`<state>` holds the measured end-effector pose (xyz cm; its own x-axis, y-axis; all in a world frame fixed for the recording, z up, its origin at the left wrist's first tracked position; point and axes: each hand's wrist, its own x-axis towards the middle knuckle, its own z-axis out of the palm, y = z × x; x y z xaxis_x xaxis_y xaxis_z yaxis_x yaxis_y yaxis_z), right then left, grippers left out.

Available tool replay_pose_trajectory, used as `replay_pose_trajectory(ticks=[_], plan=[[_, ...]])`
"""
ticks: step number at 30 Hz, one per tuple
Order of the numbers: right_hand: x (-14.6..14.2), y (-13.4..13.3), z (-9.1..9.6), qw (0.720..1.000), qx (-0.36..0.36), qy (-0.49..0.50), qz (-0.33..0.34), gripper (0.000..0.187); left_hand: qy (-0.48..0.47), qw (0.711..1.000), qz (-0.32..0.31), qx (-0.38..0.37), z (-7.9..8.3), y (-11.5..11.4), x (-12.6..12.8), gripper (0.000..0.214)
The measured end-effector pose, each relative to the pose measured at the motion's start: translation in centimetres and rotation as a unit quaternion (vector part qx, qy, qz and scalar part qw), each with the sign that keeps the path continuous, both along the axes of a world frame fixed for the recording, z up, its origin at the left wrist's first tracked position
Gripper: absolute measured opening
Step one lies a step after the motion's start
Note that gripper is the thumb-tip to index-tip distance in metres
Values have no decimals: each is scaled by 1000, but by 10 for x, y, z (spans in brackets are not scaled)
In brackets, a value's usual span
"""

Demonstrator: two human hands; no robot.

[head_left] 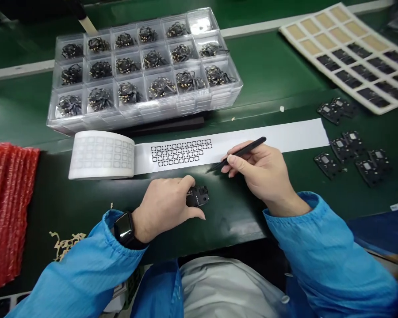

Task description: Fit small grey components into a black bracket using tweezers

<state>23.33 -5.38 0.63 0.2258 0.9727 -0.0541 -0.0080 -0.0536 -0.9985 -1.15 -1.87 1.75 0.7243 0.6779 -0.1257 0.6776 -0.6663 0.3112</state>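
Observation:
My left hand (169,201) is around a small black circuit board (199,196) low over the green table, fingers on its far side and thumb below. Part of the board is hidden by the hand. In my right hand (260,170) is a pair of black tweezers (248,147), held like a pen, its tips pointing down and left near the strip's edge. Behind both hands a white strip (298,134) runs from a roll (101,155). Rows of small black square-framed stickers (181,152) are on it.
A clear compartment tray (146,106) of black parts stands at the back. Several circuit boards (343,148) lie at the right, below a white-framed tray (334,75). Red bubble-wrap bags (9,207) are stacked at the left, with tan scraps (66,243) nearby.

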Motion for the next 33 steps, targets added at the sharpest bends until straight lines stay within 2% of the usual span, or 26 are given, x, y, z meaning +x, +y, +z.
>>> replay_pose_trajectory(ticks=[2, 4, 9, 14, 19, 23, 29, 33], plan=[[1, -7, -2, 1000, -12, -9, -2, 21, -34, 999, 3, -13, 0, -1, 0, 64], [3, -11, -2, 1000, -20, -17, 5, 18, -72, 997, 0, -17, -1, -2, -2, 51], [3, -9, 0, 999, -29, -35, 27, 9, -127, 992, -2, -24, 0, 0, -3, 35], [3, -5, 5, 999, -26, -31, 33, 6, -195, 976, 19, -91, 4, 7, -4, 19], [2, -7, 8, 998, -39, -12, 53, 7, -161, 983, 11, -85, 1, 3, -4, 37], [-2, -9, 6, 996, -37, -33, 79, 6, -140, 988, 5, -65, -2, -1, -3, 35], [-5, -5, 0, 980, -35, -99, 168, 6, -106, 994, 0, -39, -4, -1, 0, 31], [-3, -2, -1, 974, -46, -121, 184, 8, -109, 993, -2, -36, -6, -1, 0, 29]])
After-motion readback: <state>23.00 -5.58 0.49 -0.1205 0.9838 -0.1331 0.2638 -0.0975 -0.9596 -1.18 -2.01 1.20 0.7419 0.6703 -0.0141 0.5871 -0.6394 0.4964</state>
